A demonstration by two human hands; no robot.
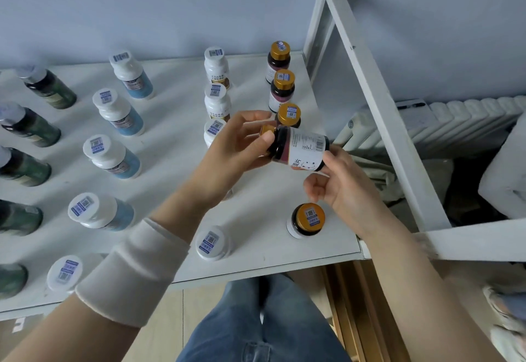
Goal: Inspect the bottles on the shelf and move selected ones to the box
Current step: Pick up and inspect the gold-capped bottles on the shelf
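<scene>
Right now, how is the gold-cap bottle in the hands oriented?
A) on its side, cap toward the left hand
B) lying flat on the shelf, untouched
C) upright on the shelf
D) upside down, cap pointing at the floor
A: the gold-cap bottle is held sideways above the shelf, with the left hand gripping its cap end and the right hand holding its base end.

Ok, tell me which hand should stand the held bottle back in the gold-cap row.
Left, probably. The left hand grips the gold-capped bottle at its neck, leaving the base free; the right hand pinches the base, which must meet the shelf.
</scene>
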